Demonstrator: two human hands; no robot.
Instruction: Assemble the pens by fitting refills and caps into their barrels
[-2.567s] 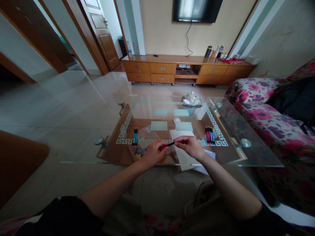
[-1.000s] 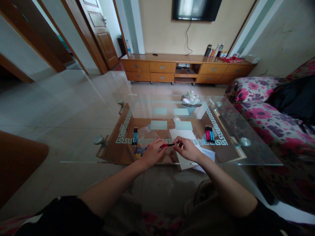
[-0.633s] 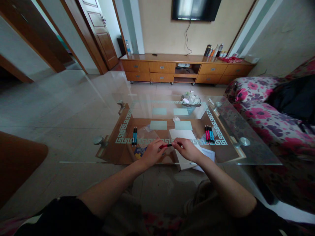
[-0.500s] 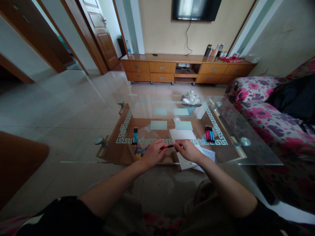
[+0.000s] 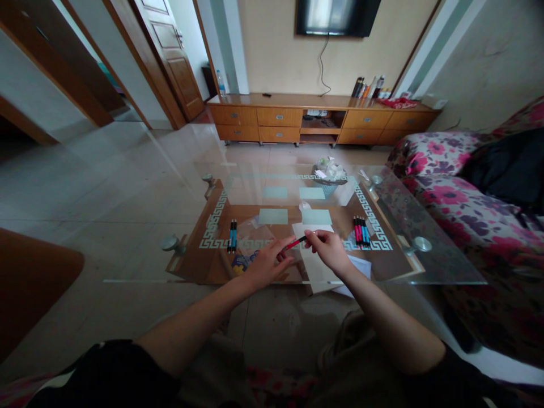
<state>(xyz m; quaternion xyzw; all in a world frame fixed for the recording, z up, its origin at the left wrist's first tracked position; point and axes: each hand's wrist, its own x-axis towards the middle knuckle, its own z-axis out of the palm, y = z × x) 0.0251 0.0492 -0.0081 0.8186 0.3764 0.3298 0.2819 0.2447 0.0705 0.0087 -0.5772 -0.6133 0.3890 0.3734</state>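
Observation:
A red-and-black pen (image 5: 296, 243) is held slanting above the near part of the glass table (image 5: 461, 266). My right hand (image 5: 328, 249) pinches its black end between thumb and fingertips. Around the red end, my left hand (image 5: 270, 264) has a loose hold, its thumb somewhat apart from the fingers; the very tip of that end is partly hidden. Left of my hands lie a few blue-and-black pens (image 5: 232, 236) side by side. To the right, a row of several pink and blue pens (image 5: 361, 231) rests on the glass.
A wastebasket (image 5: 329, 186) full of crumpled tissue shows beyond the tabletop. Under the glass are a white box (image 5: 317, 266) and a blue-and-yellow packet (image 5: 241, 264). A flowered sofa (image 5: 450, 195) stands at right, a wooden TV cabinet (image 5: 278, 117) along the wall.
The pen and my right hand have risen slightly and moved a little away from me. My left fingers have loosened and spread, showing more of the red barrel.

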